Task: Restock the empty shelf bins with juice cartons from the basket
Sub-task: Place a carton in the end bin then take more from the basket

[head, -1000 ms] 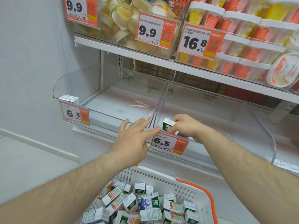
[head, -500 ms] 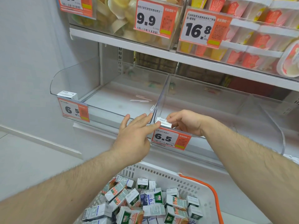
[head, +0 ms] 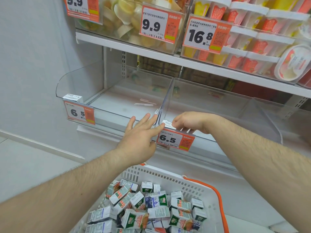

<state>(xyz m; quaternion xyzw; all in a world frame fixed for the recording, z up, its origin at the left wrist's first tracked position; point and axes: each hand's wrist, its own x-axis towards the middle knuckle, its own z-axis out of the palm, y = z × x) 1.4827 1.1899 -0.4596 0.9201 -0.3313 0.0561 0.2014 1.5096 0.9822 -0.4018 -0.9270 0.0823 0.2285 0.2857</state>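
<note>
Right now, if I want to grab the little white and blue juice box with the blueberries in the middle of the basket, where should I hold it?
Probably from above: the small white-and-blue blueberry juice carton lies flat on top of the pile in the white plastic basket, broad face up. Pinch its two long side edges between thumb and fingers; neighbouring cartons crowd its ends.

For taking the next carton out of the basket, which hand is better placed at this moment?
Likely the left hand. It lies open with straight fingers at the bin front and holds nothing. The right hand is curled round a carton at the bin edge, so it is busy. The basket is below both.
</note>
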